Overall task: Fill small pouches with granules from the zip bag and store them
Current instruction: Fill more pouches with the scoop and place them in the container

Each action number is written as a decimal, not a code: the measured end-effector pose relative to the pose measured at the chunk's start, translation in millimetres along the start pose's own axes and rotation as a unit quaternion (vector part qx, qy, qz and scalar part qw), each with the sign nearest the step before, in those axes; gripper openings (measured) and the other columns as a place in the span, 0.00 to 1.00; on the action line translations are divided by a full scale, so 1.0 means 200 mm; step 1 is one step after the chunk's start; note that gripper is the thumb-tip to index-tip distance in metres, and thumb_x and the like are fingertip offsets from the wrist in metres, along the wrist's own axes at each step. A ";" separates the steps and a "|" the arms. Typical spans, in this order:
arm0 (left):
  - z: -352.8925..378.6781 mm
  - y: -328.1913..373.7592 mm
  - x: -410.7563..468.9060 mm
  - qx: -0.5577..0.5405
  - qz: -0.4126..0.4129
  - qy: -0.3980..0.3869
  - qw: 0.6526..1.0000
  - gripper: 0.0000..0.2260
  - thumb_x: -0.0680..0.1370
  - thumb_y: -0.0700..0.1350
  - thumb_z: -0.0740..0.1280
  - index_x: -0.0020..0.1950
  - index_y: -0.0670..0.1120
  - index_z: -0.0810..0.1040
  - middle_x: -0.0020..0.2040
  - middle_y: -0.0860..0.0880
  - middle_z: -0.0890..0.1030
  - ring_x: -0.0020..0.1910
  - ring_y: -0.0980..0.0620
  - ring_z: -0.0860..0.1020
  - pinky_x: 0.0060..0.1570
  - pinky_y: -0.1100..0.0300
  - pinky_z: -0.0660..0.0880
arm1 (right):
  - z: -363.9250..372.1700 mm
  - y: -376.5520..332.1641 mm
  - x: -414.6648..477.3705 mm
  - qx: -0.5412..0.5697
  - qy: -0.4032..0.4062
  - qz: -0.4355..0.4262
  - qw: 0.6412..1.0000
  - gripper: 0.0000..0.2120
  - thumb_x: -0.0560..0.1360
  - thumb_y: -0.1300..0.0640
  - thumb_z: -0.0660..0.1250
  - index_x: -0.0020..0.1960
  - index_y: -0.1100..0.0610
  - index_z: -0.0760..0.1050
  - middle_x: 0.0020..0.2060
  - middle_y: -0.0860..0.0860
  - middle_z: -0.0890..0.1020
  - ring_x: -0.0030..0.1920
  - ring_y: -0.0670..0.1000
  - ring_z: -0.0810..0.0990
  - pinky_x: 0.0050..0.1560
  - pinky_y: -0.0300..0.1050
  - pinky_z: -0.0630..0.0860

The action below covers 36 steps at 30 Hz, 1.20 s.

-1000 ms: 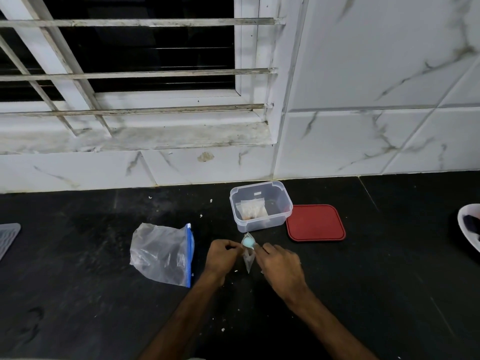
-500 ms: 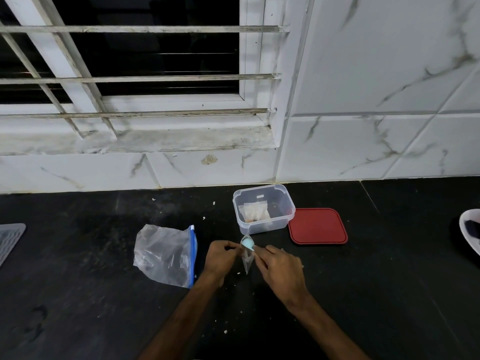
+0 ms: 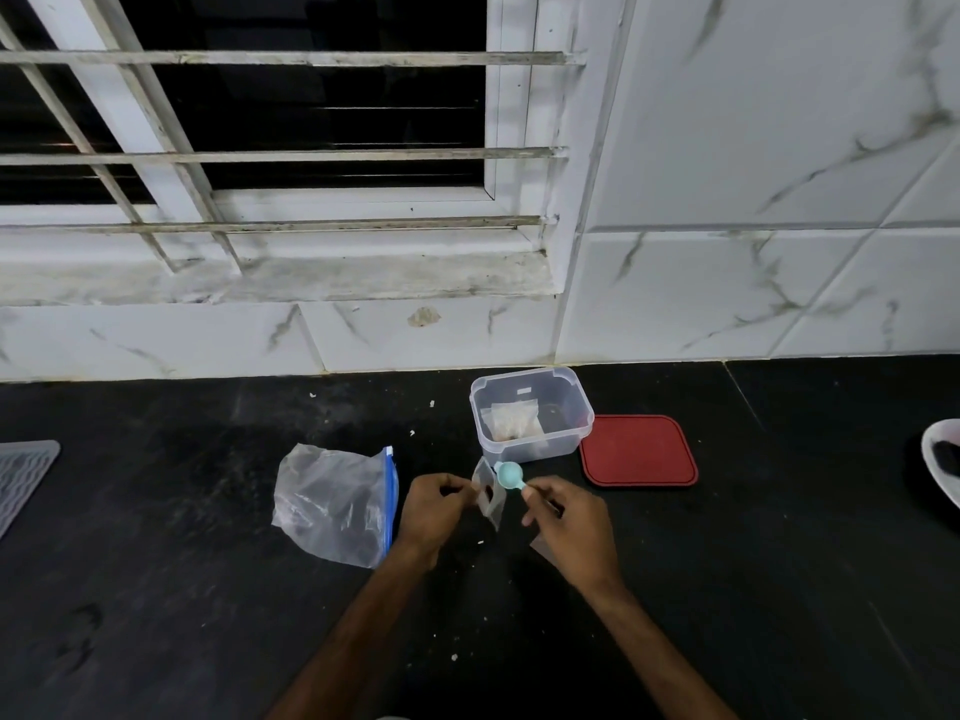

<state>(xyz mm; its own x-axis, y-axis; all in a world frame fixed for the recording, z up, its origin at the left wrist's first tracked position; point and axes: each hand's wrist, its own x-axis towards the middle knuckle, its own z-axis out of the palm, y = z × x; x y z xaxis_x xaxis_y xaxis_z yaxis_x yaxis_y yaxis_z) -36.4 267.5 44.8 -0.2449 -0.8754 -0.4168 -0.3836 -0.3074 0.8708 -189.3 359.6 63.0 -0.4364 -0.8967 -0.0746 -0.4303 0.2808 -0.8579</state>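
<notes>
My left hand [image 3: 434, 506] pinches the edge of a small clear pouch [image 3: 491, 498] held upright above the black counter. My right hand [image 3: 569, 522] pinches the handle of a small light-blue scoop [image 3: 508, 474], whose bowl sits at the pouch's mouth. A clear zip bag [image 3: 335, 504] with a blue seal lies crumpled to the left of my left hand. Behind the pouch stands an open clear plastic container [image 3: 532, 413] with a filled pouch [image 3: 514, 420] inside.
A red lid [image 3: 638, 450] lies flat right of the container. A white bowl edge [image 3: 937, 462] shows at the far right and a grey mat [image 3: 23, 478] at the far left. Stray granules dot the black counter [image 3: 779, 563]. A tiled wall rises behind.
The scoop has moved slightly right and up, out of the pouch's mouth to its rim. Both hands have spread a little apart. The zip bag and container have stayed put.
</notes>
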 end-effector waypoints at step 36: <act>-0.15 -0.03 -0.12 -0.082 0.075 -0.175 0.978 0.24 0.68 0.48 0.78 0.62 0.51 0.75 0.56 0.50 0.82 0.54 0.51 0.82 0.42 0.62 0.79 | 0.30 -0.06 0.04 0.228 0.090 0.067 0.967 0.08 0.76 0.64 0.67 0.46 0.51 0.79 0.43 0.48 0.83 0.47 0.47 0.82 0.50 0.43 0.79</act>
<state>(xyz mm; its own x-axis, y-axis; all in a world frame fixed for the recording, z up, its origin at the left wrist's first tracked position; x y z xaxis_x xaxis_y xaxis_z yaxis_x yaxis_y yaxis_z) -1.3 279.0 57.4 -0.5884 -0.7423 -0.3204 -0.1799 -0.2662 0.9470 -140.8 328.8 41.6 -0.6124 -0.7769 -0.1459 0.0152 0.1729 -0.9848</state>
